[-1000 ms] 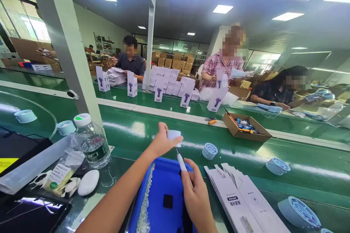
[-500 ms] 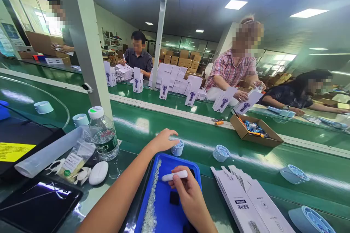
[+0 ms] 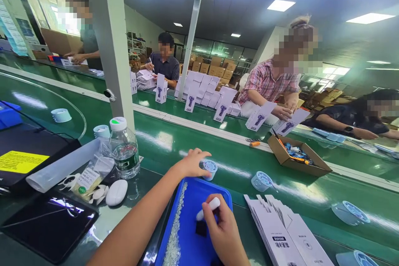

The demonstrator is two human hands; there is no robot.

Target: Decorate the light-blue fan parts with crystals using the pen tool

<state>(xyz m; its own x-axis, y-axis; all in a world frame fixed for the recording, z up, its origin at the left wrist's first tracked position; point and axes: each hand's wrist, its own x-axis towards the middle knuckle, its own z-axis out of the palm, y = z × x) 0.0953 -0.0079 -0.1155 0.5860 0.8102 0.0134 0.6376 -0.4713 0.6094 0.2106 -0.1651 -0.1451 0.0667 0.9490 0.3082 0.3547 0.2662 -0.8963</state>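
My left hand (image 3: 192, 165) reaches over the far edge of the blue tray (image 3: 225, 186), its fingers spread. A light-blue round plastic part (image 3: 210, 170) sits on the green belt right between its thumb and fingers; whether they touch it I cannot tell. Over the tray, my right hand (image 3: 225, 228) is closed around a white pen-shaped stick (image 3: 214, 204), tilted with its lower end toward the tray floor. Small clear granules (image 3: 173, 237) line the tray's left side, and a black square piece (image 3: 201, 228) lies beside the right hand.
More light-blue parts (image 3: 262, 181) stand along the belt (image 3: 174, 149). Flat white cartons (image 3: 282, 232) are stacked at right. A water bottle (image 3: 125, 153), a white oval case (image 3: 116, 193) and a black tablet (image 3: 50, 224) lie left. Co-workers sit opposite, behind an open cardboard box (image 3: 299, 156).
My left hand's thumb and fingers have come closer around the light-blue part. My right hand has tipped the white stick from nearly level to steeper. The whole view has shifted slightly.
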